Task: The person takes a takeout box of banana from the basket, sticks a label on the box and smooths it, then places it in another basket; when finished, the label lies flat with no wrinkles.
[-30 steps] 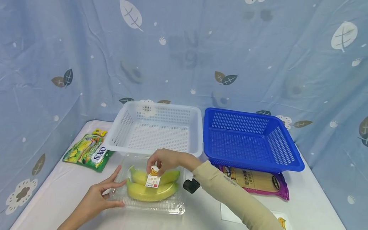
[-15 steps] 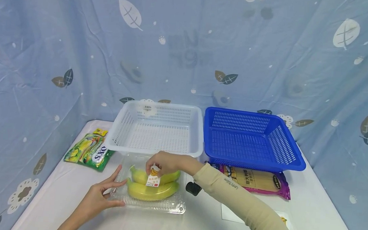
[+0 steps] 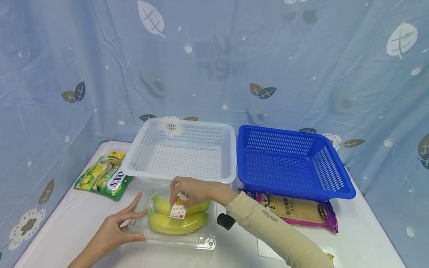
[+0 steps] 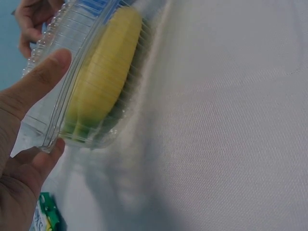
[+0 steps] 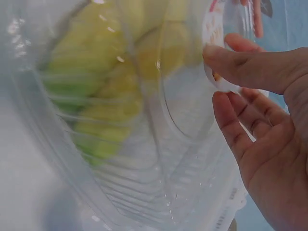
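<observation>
A clear plastic clamshell box (image 3: 171, 239) with bananas (image 3: 176, 222) inside lies lidded in front of the white basket. My left hand (image 3: 115, 226) holds its left side, thumb toward the front corner and fingers spread along the edge. In the left wrist view, the thumb (image 4: 48, 74) lies against the lid and a fingertip touches the rim corner. My right hand (image 3: 191, 192) pinches a small white label (image 3: 177, 211) with a banana picture over the lid. In the right wrist view, thumb and forefinger are at the label's rounded end (image 5: 211, 33); its lower part meets the lid.
Behind stand a white basket (image 3: 186, 159) and a blue basket (image 3: 279, 167). At left lies a green OXS bag (image 3: 103, 176); at right, a purple-edged noodle pack (image 3: 299, 210). White paper (image 3: 268, 249) with a banana picture (image 3: 330, 256) is partly under my right forearm.
The label's free end has tilted slightly as my right fingers shifted a little on it. My left hand and the box have stayed in place.
</observation>
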Motion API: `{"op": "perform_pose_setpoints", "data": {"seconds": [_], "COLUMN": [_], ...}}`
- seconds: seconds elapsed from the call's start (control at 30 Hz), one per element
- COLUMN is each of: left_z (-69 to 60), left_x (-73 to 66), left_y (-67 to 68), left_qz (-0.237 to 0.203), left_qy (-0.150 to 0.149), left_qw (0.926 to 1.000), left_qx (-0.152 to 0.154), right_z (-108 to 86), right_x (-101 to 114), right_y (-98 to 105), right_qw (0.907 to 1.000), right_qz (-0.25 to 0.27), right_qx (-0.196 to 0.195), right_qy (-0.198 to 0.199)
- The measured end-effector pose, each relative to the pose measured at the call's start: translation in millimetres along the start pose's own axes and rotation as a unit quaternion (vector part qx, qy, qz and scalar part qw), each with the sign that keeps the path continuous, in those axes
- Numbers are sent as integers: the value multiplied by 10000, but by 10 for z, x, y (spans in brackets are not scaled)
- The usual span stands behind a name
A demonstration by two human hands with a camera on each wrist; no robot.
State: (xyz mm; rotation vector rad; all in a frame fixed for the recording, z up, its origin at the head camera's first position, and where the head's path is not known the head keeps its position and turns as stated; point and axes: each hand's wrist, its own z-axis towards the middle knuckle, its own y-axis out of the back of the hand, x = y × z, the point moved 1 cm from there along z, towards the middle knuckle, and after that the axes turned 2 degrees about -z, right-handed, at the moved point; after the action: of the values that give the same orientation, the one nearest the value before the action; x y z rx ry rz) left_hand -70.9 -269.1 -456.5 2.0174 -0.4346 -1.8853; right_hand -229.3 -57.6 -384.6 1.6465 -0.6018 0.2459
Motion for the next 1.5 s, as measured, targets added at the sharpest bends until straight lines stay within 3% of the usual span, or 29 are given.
{"op": "perform_pose_setpoints", "data": {"seconds": [0.2, 0.3, 0.4, 0.47, 0.53, 0.63, 0.7, 0.77, 0.83, 0.9, 1.17, 1.5], "left_z": [6, 8, 6, -1, -9, -15, -18, -16, -12, -6, -4, -7], "left_x": [-5, -16, -21, -19, -14, 0, 6, 9, 8, 5, 4, 8], "left_y": [-9, -5, 1, 4, 5, 7, 10, 14, 15, 13, 13, 17], "left_qz": [-5, 23, 9, 4, -6, -6, -7, 1, 22, 33, 63, 22], "left_qy": [64, 102, 138, 138, 116, 60, 49, 47, 54, 63, 36, 12], "left_qw": [9999, 9999, 9999, 9999, 9999, 10000, 10000, 10000, 10000, 10000, 10000, 10000], "left_qx": [80, 40, 18, 24, 14, -12, -40, -37, -20, -10, 18, 26], "right_z": [-13, -38, -77, -102, -129, -164, -184, -206, -222, -240, -278, -297], "right_x": [-92, -95, -74, -58, -39, -14, 2, 7, 6, 2, 0, 22], "right_y": [-21, -20, -27, -57, -116, -235, -307, -356, -388, -406, -478, -518], "right_qw": [9980, 9983, 9963, 9888, 9735, 9378, 9039, 8773, 8572, 8471, 8315, 8324], "right_qz": [573, 435, 87, -54, 371, 1754, 2869, 3611, 4063, 4272, 4661, 4745], "right_qx": [-147, -298, -835, -1478, -2232, -2914, -3029, -2931, -2874, -2861, -2747, -2635], "right_qy": [-241, -232, -172, -182, -316, -688, -945, -1187, -1327, -1342, -1259, -1116]}}
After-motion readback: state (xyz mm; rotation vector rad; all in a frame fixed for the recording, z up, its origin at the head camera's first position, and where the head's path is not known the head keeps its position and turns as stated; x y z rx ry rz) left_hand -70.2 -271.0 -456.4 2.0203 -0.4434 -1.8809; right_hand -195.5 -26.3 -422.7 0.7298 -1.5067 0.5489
